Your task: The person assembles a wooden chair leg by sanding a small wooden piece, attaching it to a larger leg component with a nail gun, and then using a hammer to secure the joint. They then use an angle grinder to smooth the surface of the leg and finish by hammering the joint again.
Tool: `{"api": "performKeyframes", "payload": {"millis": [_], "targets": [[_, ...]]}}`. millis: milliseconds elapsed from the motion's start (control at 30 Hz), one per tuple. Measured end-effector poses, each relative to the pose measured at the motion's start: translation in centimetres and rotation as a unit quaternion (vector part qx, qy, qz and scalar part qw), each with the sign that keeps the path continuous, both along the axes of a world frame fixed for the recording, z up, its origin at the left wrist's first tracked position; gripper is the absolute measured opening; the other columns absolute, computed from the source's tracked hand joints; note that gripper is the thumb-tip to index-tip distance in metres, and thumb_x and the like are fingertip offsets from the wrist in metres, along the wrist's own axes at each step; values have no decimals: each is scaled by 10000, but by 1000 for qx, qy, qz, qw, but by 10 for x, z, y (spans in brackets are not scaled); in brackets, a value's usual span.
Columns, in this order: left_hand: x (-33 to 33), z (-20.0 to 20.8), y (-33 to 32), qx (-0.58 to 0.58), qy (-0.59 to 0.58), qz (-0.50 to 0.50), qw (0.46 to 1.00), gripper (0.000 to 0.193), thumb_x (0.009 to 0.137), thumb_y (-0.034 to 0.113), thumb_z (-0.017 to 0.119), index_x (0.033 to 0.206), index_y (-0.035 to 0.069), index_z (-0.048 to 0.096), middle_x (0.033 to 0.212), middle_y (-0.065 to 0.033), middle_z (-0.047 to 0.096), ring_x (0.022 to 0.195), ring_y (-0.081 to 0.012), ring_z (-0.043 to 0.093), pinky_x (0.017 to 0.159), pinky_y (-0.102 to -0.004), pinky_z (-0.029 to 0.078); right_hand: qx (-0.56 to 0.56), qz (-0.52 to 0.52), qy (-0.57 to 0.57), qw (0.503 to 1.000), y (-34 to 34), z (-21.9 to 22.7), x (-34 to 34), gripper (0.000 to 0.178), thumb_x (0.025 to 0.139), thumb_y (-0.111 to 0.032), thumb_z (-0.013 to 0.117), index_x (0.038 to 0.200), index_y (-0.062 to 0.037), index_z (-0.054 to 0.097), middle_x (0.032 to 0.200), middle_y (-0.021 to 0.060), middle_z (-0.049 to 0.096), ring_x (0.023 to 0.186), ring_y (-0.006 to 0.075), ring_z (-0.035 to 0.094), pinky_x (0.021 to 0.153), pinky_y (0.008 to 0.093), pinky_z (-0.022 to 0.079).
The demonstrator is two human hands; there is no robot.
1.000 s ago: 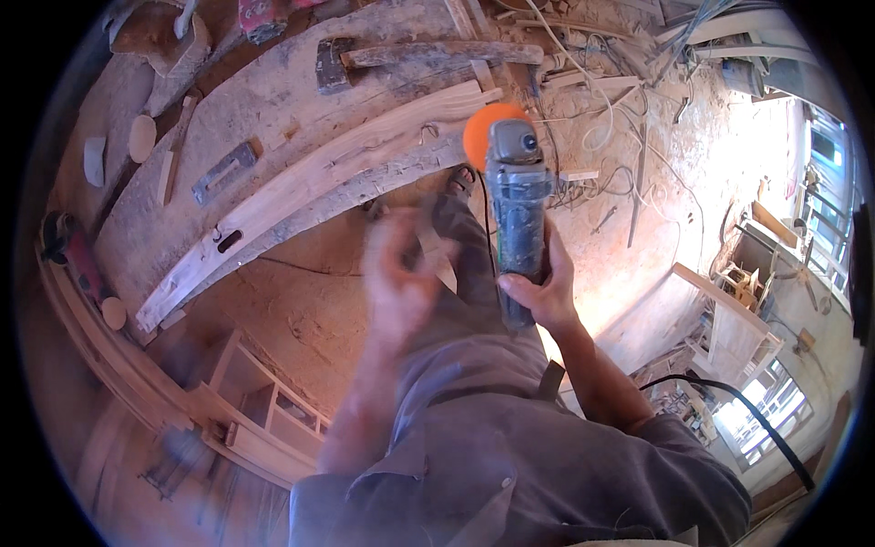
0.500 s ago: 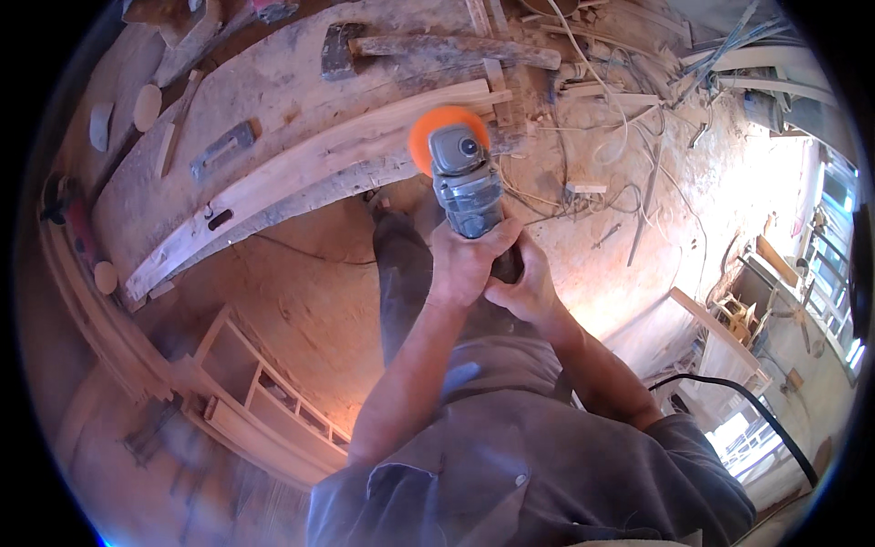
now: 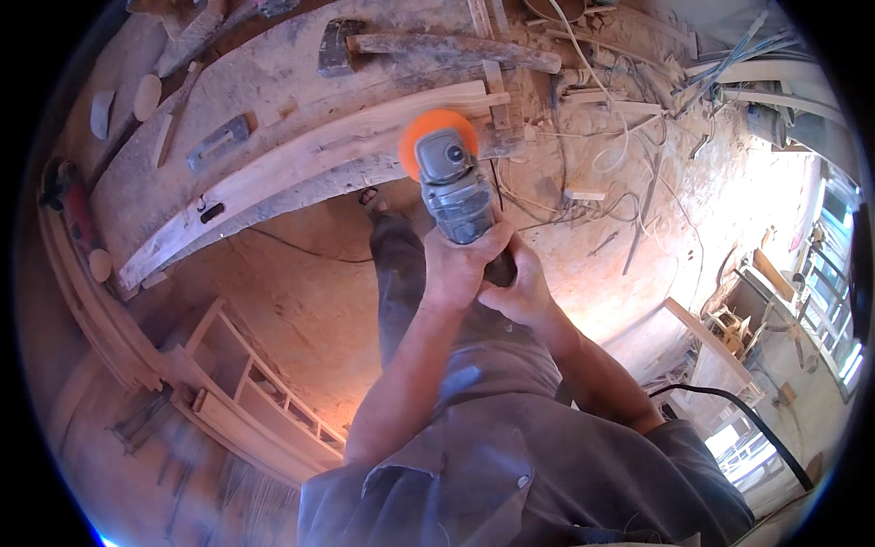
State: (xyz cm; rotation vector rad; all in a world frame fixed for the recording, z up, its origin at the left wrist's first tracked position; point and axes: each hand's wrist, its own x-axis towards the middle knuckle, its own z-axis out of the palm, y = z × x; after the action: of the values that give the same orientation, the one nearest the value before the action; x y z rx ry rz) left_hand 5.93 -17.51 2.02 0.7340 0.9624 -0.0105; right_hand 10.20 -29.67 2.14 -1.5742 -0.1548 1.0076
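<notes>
My left hand [image 3: 462, 266] is wrapped round the grey body of an angle grinder [image 3: 458, 202]. Behind it, my right hand [image 3: 524, 290] closes on the dark rear grip of the same tool. An orange disc [image 3: 410, 144] sits at the grinder's head, over the near edge of a long pale wooden board [image 3: 314, 162]. The head hides the disc's middle, and I cannot tell whether the disc touches the wood. A slot is cut near the board's left end.
The board lies on a dusty workbench [image 3: 273, 73]. Beyond it are an axe [image 3: 456, 47] and a flat slotted metal piece [image 3: 219, 141]. At the far left lies a red power tool [image 3: 79, 219]. Cables [image 3: 611, 164] and wood scraps litter the right. A wooden frame [image 3: 264, 383] stands lower left.
The grinder and both hands have shifted slightly left along the board. Both hands keep their hold. The view has tilted a little, and more of a foot shows below the bench.
</notes>
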Motion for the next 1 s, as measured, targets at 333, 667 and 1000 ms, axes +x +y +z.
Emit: {"api": "performKeyframes", "payload": {"millis": [333,667,1000], "targets": [[-3,-10,-2,27,-5,1,1000,197,814,130,820,956,42,717,884,0,692,775,-84,631,725,-281,529,33,-54,54,997,9,7,-4,849,735,-99,782,1481,56,408,1336,105,574,1236,162,547,1058,314,436],[-4,-4,4,35,-2,-23,999,212,838,90,799,1034,55,724,927,36,675,824,-68,620,765,-255,503,-7,2,18,1000,5,2,-5,841,753,-123,810,1471,55,411,1337,106,580,1229,170,561,1058,322,440],[-18,-5,12,58,22,-28,998,225,817,120,824,1001,27,732,913,-6,707,800,-94,652,737,-280,539,-32,63,-18,997,8,-10,-16,1029,732,-191,829,1592,12,302,1385,212,622,1330,261,582,1099,371,434]]}}
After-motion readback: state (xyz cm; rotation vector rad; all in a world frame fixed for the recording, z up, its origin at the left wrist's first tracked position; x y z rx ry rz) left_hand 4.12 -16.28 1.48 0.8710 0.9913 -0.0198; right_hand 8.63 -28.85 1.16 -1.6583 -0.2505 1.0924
